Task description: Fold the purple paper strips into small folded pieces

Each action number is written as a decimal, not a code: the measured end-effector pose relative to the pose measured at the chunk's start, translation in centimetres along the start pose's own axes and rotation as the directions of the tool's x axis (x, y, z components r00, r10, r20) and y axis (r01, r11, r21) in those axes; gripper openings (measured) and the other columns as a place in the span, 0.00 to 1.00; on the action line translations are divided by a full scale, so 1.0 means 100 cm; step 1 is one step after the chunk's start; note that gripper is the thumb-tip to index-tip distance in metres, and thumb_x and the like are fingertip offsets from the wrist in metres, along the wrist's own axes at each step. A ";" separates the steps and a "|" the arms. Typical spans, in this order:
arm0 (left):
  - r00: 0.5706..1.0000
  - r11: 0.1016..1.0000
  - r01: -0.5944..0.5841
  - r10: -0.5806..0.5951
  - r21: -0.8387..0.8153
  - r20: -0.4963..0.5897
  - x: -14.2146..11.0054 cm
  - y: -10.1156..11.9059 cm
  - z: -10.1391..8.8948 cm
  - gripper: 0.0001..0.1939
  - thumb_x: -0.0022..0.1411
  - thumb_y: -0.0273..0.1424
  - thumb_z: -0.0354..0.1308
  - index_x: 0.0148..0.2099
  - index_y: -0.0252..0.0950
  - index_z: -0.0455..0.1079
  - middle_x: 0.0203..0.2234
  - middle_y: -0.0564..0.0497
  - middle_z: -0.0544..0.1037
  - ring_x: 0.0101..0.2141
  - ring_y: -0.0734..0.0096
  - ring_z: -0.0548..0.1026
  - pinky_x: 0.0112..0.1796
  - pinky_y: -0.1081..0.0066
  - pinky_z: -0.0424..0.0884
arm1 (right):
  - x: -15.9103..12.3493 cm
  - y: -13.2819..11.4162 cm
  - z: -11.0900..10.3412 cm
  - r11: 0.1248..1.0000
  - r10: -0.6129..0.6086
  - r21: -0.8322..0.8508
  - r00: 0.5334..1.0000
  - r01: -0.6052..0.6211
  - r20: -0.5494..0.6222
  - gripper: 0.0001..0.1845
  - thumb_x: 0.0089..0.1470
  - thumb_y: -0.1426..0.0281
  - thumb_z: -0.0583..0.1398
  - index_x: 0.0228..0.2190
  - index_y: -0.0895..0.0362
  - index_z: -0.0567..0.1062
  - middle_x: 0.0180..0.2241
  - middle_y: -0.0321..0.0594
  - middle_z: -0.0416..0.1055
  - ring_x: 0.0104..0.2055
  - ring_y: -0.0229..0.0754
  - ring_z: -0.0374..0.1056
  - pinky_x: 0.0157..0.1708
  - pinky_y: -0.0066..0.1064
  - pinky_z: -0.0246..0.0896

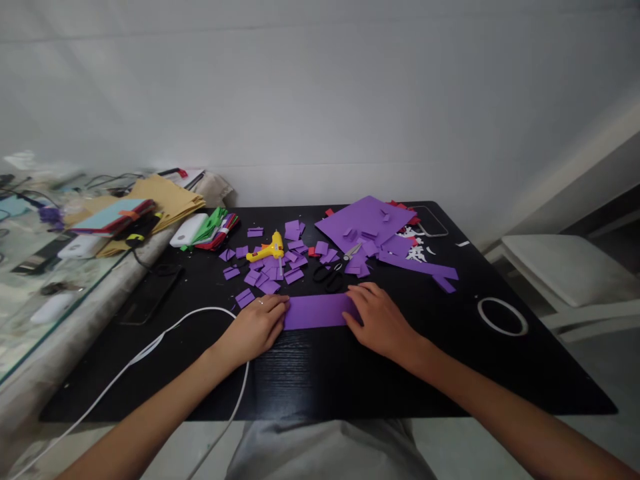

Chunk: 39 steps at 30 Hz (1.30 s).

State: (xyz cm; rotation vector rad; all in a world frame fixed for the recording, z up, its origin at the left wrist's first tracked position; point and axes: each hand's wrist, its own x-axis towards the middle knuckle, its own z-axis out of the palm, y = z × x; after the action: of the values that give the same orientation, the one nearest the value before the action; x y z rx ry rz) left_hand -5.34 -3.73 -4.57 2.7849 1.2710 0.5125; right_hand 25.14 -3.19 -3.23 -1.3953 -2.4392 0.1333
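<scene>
A flat purple strip of paper or foam sheet [315,312] lies across the black table in front of me. My left hand [256,325] grips its left end, with the fingers bent together over the edge. At the other end, my right hand [380,321] holds the strip between thumb and fingers, which cover that corner. Just beyond the strip lie black-handled scissors [334,268]. A yellow glue gun [270,247] rests among several small folded purple pieces [270,272] farther back.
Large purple sheets [363,219], a long purple strip [420,265] and white scraps [417,250] lie at the back right. A white ring [503,316] is on the right. On the left are a white cable [173,328], a dark phone [150,297] and folded coloured sheets [217,230].
</scene>
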 end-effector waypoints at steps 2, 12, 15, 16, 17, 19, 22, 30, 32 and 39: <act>1.000 1.000 0.005 -0.005 0.009 0.013 0.002 0.001 -0.001 0.13 0.70 0.27 0.52 0.53 0.35 0.73 0.51 0.41 0.79 0.50 0.55 0.78 0.51 0.54 0.77 | 0.017 -0.013 0.005 0.997 -0.057 0.061 0.998 0.054 0.041 0.11 0.62 0.71 0.59 0.44 0.61 0.78 0.48 0.52 0.75 0.51 0.52 0.69 0.53 0.45 0.68; 1.000 1.000 0.000 0.000 -0.031 0.022 0.003 0.000 -0.004 0.13 0.71 0.28 0.51 0.53 0.38 0.73 0.50 0.43 0.78 0.49 0.57 0.77 0.50 0.56 0.76 | 0.068 -0.044 0.020 0.980 0.193 -0.093 0.938 -0.174 0.287 0.20 0.68 0.65 0.52 0.40 0.61 0.81 0.38 0.55 0.80 0.43 0.55 0.78 0.41 0.40 0.70; 1.000 1.000 -0.004 0.004 -0.029 0.016 0.003 0.000 -0.003 0.13 0.71 0.28 0.51 0.53 0.37 0.73 0.50 0.42 0.78 0.49 0.57 0.77 0.50 0.55 0.76 | 0.063 -0.035 0.015 0.959 0.277 -0.138 0.914 -0.246 0.297 0.21 0.68 0.64 0.51 0.40 0.60 0.82 0.37 0.55 0.80 0.44 0.55 0.78 0.42 0.39 0.70; 1.000 1.000 -0.004 0.005 -0.026 0.015 0.003 0.000 -0.003 0.13 0.71 0.28 0.51 0.53 0.37 0.72 0.50 0.42 0.78 0.49 0.57 0.77 0.51 0.55 0.76 | 0.061 -0.031 0.013 0.956 0.288 -0.145 0.910 -0.255 0.298 0.21 0.68 0.63 0.51 0.40 0.59 0.82 0.37 0.54 0.80 0.44 0.55 0.79 0.42 0.39 0.70; 1.000 1.000 -0.004 0.005 -0.022 0.014 0.003 0.000 -0.003 0.13 0.71 0.29 0.51 0.53 0.37 0.72 0.50 0.43 0.78 0.49 0.57 0.77 0.51 0.55 0.76 | 0.059 -0.027 0.011 0.953 0.297 -0.152 0.907 -0.262 0.297 0.21 0.68 0.63 0.51 0.40 0.59 0.82 0.37 0.54 0.80 0.44 0.55 0.79 0.43 0.39 0.70; 1.000 1.000 -0.003 0.003 -0.014 0.016 0.003 0.000 -0.003 0.13 0.72 0.29 0.50 0.53 0.37 0.72 0.51 0.43 0.78 0.49 0.57 0.77 0.50 0.55 0.76 | 0.055 -0.020 0.008 0.947 0.314 -0.164 0.902 -0.276 0.295 0.22 0.68 0.62 0.51 0.41 0.59 0.82 0.37 0.54 0.80 0.44 0.55 0.78 0.43 0.40 0.70; 1.000 1.000 -0.003 0.004 -0.012 0.026 0.002 0.000 -0.002 0.12 0.72 0.29 0.50 0.53 0.37 0.71 0.51 0.43 0.78 0.49 0.57 0.76 0.51 0.55 0.76 | 0.050 -0.011 0.003 0.935 0.347 -0.180 0.889 -0.305 0.297 0.22 0.68 0.62 0.51 0.40 0.58 0.82 0.37 0.54 0.80 0.45 0.57 0.78 0.43 0.42 0.70; 0.999 1.000 -0.009 0.009 -0.013 0.040 0.001 -0.001 -0.002 0.12 0.72 0.29 0.50 0.53 0.36 0.71 0.52 0.42 0.77 0.50 0.57 0.75 0.52 0.55 0.75 | 0.037 0.014 -0.015 0.898 0.436 -0.206 0.845 -0.388 0.311 0.21 0.67 0.63 0.52 0.39 0.59 0.82 0.38 0.55 0.80 0.45 0.59 0.78 0.42 0.44 0.69; 0.999 1.000 -0.008 0.009 -0.015 0.040 0.001 -0.001 -0.002 0.12 0.72 0.29 0.50 0.53 0.35 0.71 0.52 0.42 0.77 0.50 0.57 0.75 0.52 0.55 0.75 | 0.035 0.018 -0.020 0.889 0.455 -0.217 0.833 -0.403 0.315 0.20 0.67 0.63 0.53 0.38 0.60 0.82 0.38 0.56 0.80 0.46 0.59 0.77 0.42 0.43 0.69; 0.999 1.000 0.005 -0.005 -0.018 0.042 0.001 -0.001 -0.002 0.13 0.73 0.29 0.49 0.52 0.36 0.72 0.52 0.42 0.77 0.49 0.58 0.75 0.52 0.55 0.75 | 0.041 0.032 -0.040 0.877 0.480 -0.233 0.784 -0.420 0.394 0.15 0.63 0.65 0.56 0.34 0.60 0.80 0.35 0.53 0.79 0.44 0.58 0.77 0.40 0.40 0.67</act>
State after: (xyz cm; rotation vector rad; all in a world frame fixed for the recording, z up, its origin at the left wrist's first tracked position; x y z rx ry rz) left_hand -5.44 -3.61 -4.40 2.7614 1.2581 0.4605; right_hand 27.14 1.58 0.77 -2.2091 -2.4189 0.4544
